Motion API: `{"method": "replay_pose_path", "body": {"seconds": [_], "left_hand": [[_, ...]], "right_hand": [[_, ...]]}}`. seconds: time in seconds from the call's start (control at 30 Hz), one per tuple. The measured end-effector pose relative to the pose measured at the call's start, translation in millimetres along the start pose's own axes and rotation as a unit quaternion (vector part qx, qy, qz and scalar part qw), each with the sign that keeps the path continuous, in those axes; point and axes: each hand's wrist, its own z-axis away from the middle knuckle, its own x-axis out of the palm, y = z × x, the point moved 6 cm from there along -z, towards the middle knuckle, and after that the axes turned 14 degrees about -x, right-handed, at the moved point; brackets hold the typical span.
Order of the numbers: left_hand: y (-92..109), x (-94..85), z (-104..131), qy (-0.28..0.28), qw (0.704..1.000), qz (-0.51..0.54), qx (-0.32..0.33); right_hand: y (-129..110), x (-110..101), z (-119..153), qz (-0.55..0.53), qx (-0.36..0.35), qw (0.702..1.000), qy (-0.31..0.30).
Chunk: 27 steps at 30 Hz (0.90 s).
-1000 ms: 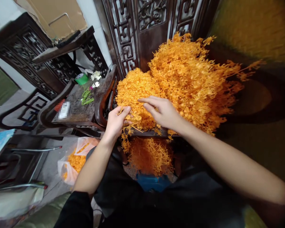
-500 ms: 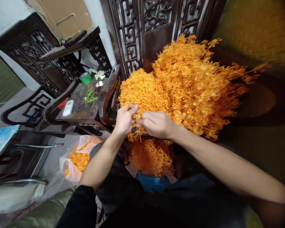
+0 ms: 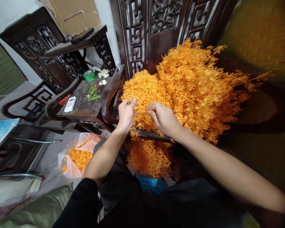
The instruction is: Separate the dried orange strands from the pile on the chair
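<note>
Against the carved dark wooden panel, we see two heaps of orange, finely branched sprays: a smaller heap on the left and, touching it, a larger heap on the right, both above a dark ledge. At the near side of the smaller heap, the left hand pinches an orange sprig between thumb and fingers. Just beside it, apart from it, the right hand has its fingers curled and its fingertips brought together; we cannot tell whether a strand lies between them, since the sprays behind share its colour. Below the ledge we note a tangle of orange stems over a blue object. To the left, on the floor, a translucent bag holds loose orange pieces. On the dark wooden chair seat beyond, we observe a green roll of tape, white blossoms, thin green stems, a white device and a red item.
</note>
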Motion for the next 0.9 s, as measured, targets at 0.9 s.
{"method": "replay_pose_path", "body": {"seconds": [0.9], "left_hand": [[5.0, -11.2, -6.2, 0.030, 0.997, 0.058, -0.046]], "right_hand": [[-64.3, -17.8, 6.9, 0.024, -0.259, 0.966, 0.012]]}}
